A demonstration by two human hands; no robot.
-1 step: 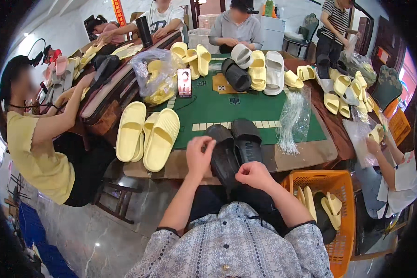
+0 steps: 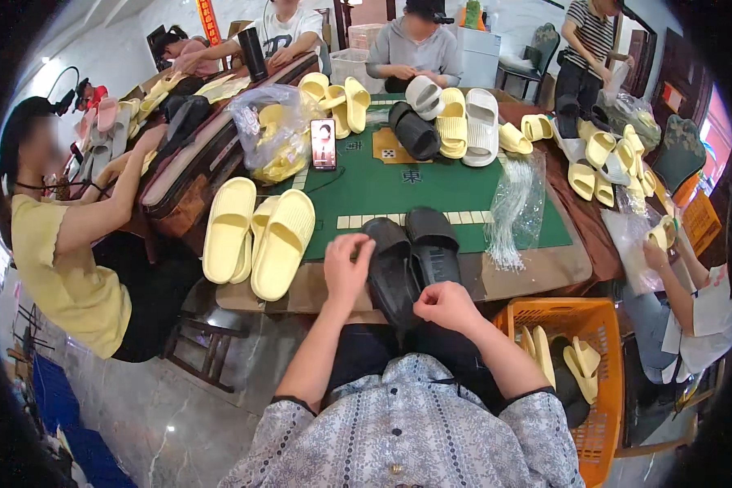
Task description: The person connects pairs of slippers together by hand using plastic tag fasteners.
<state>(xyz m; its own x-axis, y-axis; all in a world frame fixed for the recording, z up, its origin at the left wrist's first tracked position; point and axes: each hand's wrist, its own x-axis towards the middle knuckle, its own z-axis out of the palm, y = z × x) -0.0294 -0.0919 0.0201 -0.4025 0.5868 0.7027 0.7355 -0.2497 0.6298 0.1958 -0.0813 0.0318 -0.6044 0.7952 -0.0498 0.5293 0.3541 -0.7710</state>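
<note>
A pair of black slide slippers lies side by side at the table's near edge, toes pointing away: the left slipper [image 2: 390, 281] and the right slipper [image 2: 434, 248]. My left hand [image 2: 347, 266] is beside the strap of the left slipper, its fingers curled in toward the thumb. Over the heel end of the pair, my right hand [image 2: 447, 307] is closed in a pinch. Whatever either hand has between its fingertips, if anything, is too small to make out. Left of my hands sit pale yellow slippers [image 2: 283, 244], with one pair overlapping another slipper.
A bag of thin white strings [image 2: 516, 215] lies right on the green table mat [image 2: 358, 195]. A phone [image 2: 324, 145] stands ahead, near a plastic bag of yellow slippers [image 2: 272, 134]. An orange crate [image 2: 606, 390] holding slippers is by my right. Several people work around.
My left hand has shifted very slightly left and up. My right hand and the black slippers look nearly unmoved.
</note>
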